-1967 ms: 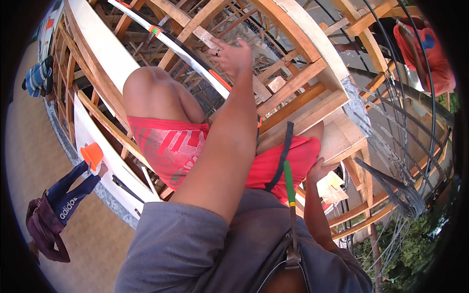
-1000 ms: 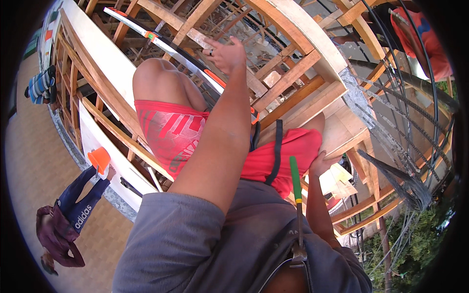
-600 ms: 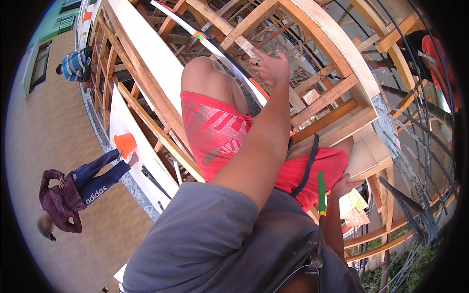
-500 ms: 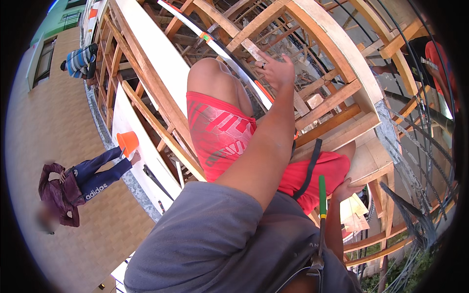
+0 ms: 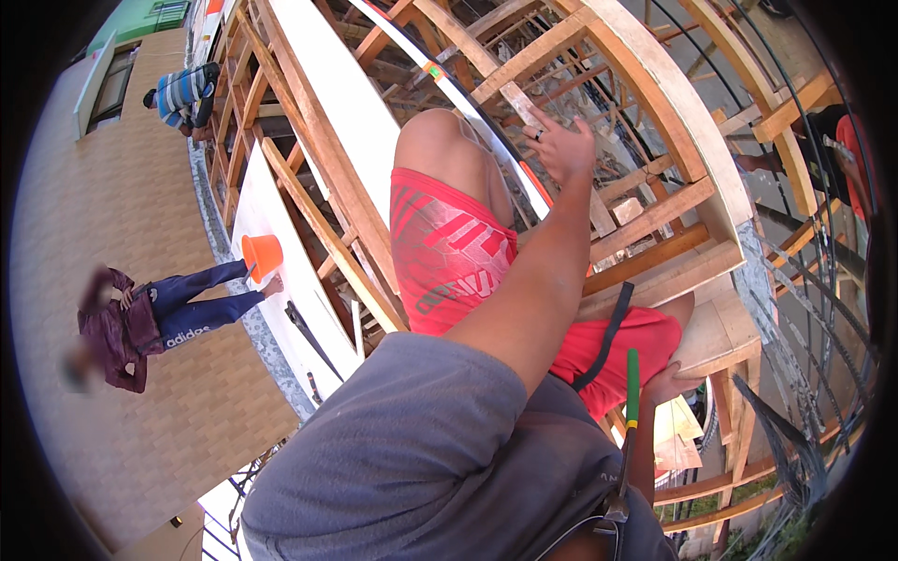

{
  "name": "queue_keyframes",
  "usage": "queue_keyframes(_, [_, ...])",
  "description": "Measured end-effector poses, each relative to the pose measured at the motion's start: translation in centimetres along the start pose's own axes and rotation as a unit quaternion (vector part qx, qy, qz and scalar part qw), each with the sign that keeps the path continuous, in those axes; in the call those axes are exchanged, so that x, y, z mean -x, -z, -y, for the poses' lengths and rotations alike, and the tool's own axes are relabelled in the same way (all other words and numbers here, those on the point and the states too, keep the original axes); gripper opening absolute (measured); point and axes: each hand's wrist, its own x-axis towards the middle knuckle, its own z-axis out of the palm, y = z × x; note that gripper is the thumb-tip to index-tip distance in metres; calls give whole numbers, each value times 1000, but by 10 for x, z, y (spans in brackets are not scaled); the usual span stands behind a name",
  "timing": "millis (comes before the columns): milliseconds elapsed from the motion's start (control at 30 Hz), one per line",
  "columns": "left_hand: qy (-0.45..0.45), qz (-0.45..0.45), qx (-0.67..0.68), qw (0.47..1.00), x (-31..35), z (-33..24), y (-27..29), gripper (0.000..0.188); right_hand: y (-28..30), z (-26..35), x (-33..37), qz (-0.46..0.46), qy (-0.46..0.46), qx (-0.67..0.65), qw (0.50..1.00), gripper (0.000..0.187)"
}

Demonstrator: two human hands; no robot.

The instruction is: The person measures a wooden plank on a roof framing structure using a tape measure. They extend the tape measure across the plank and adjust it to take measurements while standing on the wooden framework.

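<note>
My left hand [image 5: 564, 150], a dark ring on one finger, reaches over a pale timber strip [image 5: 520, 105] in the wooden framework. Its fingers are apart and the fingertips lie at the strip; contact is unclear. Beside it runs a long white bar [image 5: 477, 112] with a green-and-orange insert, resembling a spirit level. At lower right, my right hand [image 5: 666, 383] grips the edge of a wooden board [image 5: 716, 341], partly hidden by my body. A green-handled metal tool [image 5: 632, 393] hangs at my waist, close to that hand. My bent knee [image 5: 435, 140] sits between bar and white panel.
Timber framing [image 5: 645, 220] with gaps surrounds me. Bent steel rods [image 5: 795, 439] stick out at right. Leftward are an orange bucket [image 5: 262, 254], a standing person [image 5: 140, 323] and a person in striped clothing [image 5: 182, 96]. Another person in red [image 5: 849, 154] is at far right.
The whole view has shifted, so the scene sits farther right. My left hand's fingers look slightly more spread beside the timber strip. My right hand stays on the board edge.
</note>
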Motion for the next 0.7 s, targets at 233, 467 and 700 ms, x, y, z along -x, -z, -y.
queue_keyframes(233, [7,23,20,1000,3,-10,11,89,-11,-25,-11,-1,-20,4,1000,84])
queue_keyframes(467, [12,3,16,1000,2,13,7,91,-3,-2,4,27,-38,-17,999,84])
queue_keyframes(700, [-11,-10,30,999,9,-9,-13,89,-6,-24,-6,-18,16,-25,999,85])
